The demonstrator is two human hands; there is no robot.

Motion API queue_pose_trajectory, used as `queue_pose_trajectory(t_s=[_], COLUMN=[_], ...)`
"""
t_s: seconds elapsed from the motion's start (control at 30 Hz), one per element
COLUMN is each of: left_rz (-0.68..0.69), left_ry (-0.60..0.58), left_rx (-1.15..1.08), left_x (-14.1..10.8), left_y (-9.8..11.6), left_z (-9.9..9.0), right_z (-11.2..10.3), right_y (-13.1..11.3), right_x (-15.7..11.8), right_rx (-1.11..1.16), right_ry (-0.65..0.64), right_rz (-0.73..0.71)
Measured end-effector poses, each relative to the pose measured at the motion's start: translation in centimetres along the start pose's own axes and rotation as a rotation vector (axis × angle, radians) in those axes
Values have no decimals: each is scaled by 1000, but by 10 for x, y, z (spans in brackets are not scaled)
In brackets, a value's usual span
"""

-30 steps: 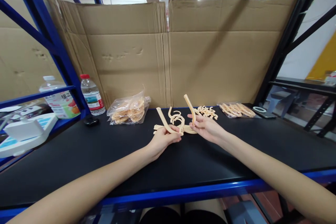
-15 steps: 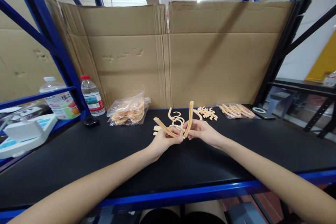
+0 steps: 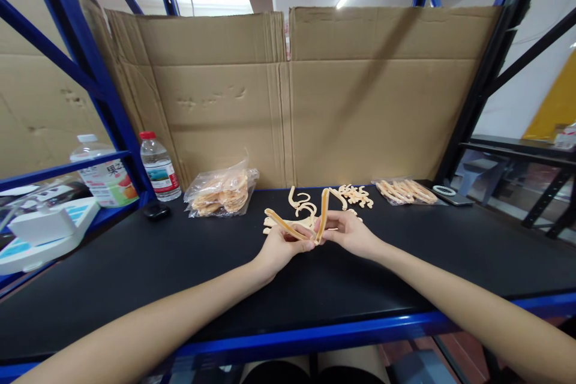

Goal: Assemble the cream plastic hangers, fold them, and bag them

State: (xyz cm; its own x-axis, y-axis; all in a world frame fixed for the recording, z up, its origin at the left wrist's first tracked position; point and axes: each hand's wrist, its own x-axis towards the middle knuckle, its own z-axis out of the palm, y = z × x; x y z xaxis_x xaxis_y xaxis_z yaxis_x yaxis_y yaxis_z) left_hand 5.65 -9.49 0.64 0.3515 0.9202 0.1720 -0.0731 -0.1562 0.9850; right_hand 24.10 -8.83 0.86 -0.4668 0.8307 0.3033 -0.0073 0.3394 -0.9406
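Observation:
Between my two hands are two curved, pale wooden-looking strips whose lower ends meet in a V. My left hand (image 3: 283, 248) pinches the left strip (image 3: 284, 225) near its low end. The right strip (image 3: 324, 211) stands steeper, with the fingers of my right hand (image 3: 348, 231) closed on its lower part. Fingertips hide the spot where the strips meet, so I cannot tell if they are joined. Just behind the hands, curled pale pieces (image 3: 300, 198) and flat pale pieces (image 3: 270, 223) lie on the black tabletop (image 3: 216, 282).
A clear bag of pale pieces (image 3: 222, 192) lies at back left, beside a red-capped water bottle (image 3: 158, 168) and a black round object (image 3: 156, 210). At back right are small branching pieces (image 3: 355, 195), another bag (image 3: 406, 191) and a phone (image 3: 456, 198). Cardboard (image 3: 382, 102) walls the back.
Both hands and the strips have sunk slightly toward the tabletop. The right strip's upper end has dropped a little and shifted left. Both hands keep their grip.

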Motion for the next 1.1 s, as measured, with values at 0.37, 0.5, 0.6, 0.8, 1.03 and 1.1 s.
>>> queue_pose_trajectory(t_s=[0.37,0.5,0.6,0.8,1.03,1.1], left_rz=[14,-30,-49,-75,-72,-84], left_ry=[79,83,95,95,96,73], left_rx=[-57,-87,-104,-119,-143,-143], left_x=[-1,-2,-2,1,12,15], left_y=[-3,-2,-2,-1,11,15], left_z=[2,2,2,0,-15,-22], right_z=[8,10,9,8,-42,-64], right_y=[-3,0,5,8,-11,-15], right_x=[-5,-4,-2,3,5,3], right_rx=[-122,-125,-86,7,94,-17], right_ry=[95,137,172,199,108,27], right_rz=[-63,-60,-44,15,-36,-12])
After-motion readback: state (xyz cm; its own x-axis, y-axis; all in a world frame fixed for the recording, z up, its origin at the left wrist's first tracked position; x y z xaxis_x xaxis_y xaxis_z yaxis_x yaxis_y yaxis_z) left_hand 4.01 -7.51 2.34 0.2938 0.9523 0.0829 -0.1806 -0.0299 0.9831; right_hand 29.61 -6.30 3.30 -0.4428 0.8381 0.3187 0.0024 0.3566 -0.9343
